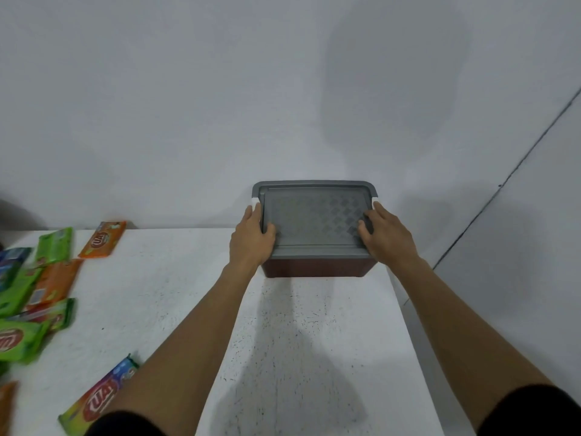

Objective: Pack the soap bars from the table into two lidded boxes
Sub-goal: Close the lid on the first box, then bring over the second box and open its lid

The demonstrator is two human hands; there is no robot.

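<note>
Against the grey wall [188, 105] stands a white table [176, 294].

A dark red plastic box [314, 268] at the back right, green and orange wrapped soap bars [31, 294] on the left.
The box is by the far right corner of the white speckled table [188, 294], close to the pale wall [188, 105] behind it, with a flat grey plastic lid [314, 215] on top. The left hand [250, 237] holds the lid's left side, the right hand [388, 237] its right side. One rainbow-wrapped soap bar [100, 394] lies at the front, beside the left arm.
</note>
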